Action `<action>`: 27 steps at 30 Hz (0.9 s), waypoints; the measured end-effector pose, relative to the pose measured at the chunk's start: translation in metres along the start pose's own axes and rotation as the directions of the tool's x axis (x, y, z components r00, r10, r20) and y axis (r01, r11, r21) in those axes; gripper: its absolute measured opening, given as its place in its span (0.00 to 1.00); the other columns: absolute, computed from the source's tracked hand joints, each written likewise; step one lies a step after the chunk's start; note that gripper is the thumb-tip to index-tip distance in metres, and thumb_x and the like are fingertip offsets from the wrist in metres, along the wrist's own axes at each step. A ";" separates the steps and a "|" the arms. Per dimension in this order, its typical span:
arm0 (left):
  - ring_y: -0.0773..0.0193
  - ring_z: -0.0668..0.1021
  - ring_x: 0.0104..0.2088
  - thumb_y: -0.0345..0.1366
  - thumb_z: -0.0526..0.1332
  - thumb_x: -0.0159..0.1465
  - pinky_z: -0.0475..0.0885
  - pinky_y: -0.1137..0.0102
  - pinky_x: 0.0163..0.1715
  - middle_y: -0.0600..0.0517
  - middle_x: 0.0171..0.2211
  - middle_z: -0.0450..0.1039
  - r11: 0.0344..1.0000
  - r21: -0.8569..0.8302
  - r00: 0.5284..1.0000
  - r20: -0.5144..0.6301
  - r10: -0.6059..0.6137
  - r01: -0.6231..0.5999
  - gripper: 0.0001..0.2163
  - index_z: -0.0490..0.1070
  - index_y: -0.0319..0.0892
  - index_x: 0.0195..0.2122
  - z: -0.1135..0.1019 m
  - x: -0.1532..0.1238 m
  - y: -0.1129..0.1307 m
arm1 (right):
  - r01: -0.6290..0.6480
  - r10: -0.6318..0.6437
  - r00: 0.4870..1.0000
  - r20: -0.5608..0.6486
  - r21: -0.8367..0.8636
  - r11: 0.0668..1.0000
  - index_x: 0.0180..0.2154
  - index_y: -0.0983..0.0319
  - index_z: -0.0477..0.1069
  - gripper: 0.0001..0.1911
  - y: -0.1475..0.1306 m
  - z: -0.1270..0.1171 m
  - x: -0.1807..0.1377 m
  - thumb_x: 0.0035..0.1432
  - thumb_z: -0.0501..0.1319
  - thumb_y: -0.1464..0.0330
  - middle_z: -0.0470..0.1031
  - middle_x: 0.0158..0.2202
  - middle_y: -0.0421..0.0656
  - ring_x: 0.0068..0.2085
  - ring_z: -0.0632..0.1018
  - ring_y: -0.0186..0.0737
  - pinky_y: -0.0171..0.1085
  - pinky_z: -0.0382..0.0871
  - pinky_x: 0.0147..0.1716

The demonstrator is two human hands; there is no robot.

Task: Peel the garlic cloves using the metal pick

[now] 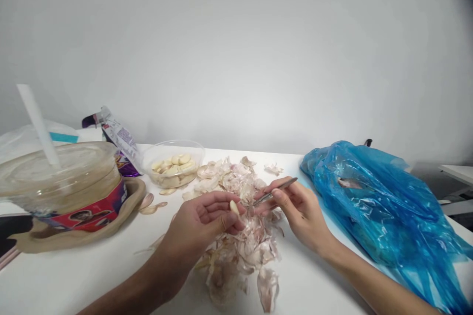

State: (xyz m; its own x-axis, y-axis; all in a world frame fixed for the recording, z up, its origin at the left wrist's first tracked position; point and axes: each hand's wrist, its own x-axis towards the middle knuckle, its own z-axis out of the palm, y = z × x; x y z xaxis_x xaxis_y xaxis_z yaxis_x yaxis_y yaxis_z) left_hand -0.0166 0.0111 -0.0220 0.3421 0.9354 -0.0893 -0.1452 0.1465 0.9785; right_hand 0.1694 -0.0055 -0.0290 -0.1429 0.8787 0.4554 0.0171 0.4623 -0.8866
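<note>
Between the thumb and fingers of my left hand (207,219) is a pale, peeled garlic clove (234,207). My right hand (295,206) grips a slim metal tool (275,191), perhaps a small knife; its tip points left toward the clove, a little apart from it. Under both hands lies a heap of papery garlic skins (254,246) on the white table. A clear plastic bowl (201,150) behind my left hand holds several peeled cloves (175,163). Beside the bowl are a few unpeeled cloves (148,203).
At the left, a large lidded cup (88,206) with a straw (39,125) stands in a cardboard carrier (127,216), near a dark phone-like object (13,231). Behind it leans a snack wrapper (120,133). A blue plastic bag (384,202) covers the right side. The wall closes off the back.
</note>
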 end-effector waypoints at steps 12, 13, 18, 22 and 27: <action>0.69 0.75 0.20 0.30 0.67 0.50 0.70 0.75 0.22 0.56 0.17 0.74 0.999 0.033 0.999 -0.028 0.028 -0.027 0.07 0.73 0.40 0.31 -0.003 -0.003 0.004 | 0.133 -0.145 0.985 -0.091 -0.132 0.982 0.33 0.63 0.68 0.05 -0.006 -0.013 0.004 0.60 0.56 0.69 0.78 0.29 0.44 0.28 0.80 0.38 0.36 0.74 0.29; 0.68 0.76 0.20 0.30 0.67 0.50 0.70 0.75 0.23 0.56 0.18 0.75 0.999 0.022 0.999 -0.025 0.026 -0.026 0.06 0.73 0.40 0.30 -0.003 -0.003 0.003 | 0.130 -0.143 0.987 -0.080 -0.149 0.980 0.33 0.63 0.68 0.05 -0.005 -0.012 0.004 0.60 0.56 0.70 0.78 0.29 0.44 0.29 0.79 0.38 0.36 0.74 0.30; 0.68 0.76 0.25 0.29 0.67 0.49 0.71 0.75 0.28 0.53 0.23 0.77 1.000 -0.002 0.999 0.038 0.013 -0.013 0.04 0.73 0.40 0.26 0.000 -0.001 0.004 | 0.124 -0.132 0.990 -0.047 -0.151 0.981 0.34 0.63 0.69 0.04 -0.005 -0.008 0.002 0.60 0.56 0.70 0.79 0.31 0.44 0.33 0.79 0.38 0.37 0.75 0.32; 0.68 0.77 0.26 0.29 0.68 0.47 0.72 0.75 0.28 0.53 0.24 0.77 1.000 0.018 1.000 0.020 -0.011 0.011 0.05 0.74 0.40 0.26 0.003 -0.003 0.006 | 0.118 -0.120 0.992 -0.036 -0.054 0.992 0.36 0.63 0.70 0.05 -0.009 -0.005 -0.002 0.59 0.57 0.70 0.79 0.34 0.45 0.34 0.80 0.40 0.40 0.78 0.33; 0.66 0.76 0.23 0.30 0.69 0.45 0.71 0.75 0.25 0.53 0.19 0.76 0.995 0.095 0.997 -0.071 -0.002 0.009 0.06 0.74 0.40 0.24 0.005 -0.004 0.008 | 0.101 -0.101 0.995 -0.012 0.012 0.995 0.36 0.62 0.72 0.05 -0.011 -0.001 -0.006 0.57 0.58 0.71 0.79 0.34 0.45 0.34 0.80 0.41 0.39 0.79 0.32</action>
State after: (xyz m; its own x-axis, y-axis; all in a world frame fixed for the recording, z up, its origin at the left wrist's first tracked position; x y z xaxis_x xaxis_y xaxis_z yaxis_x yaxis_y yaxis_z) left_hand -0.0146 0.0070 -0.0127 0.2759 0.9555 -0.1040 -0.0533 0.1233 0.9909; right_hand 0.1715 -0.0156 -0.0219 -0.1322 0.8288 0.5438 -0.0095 0.5475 -0.8368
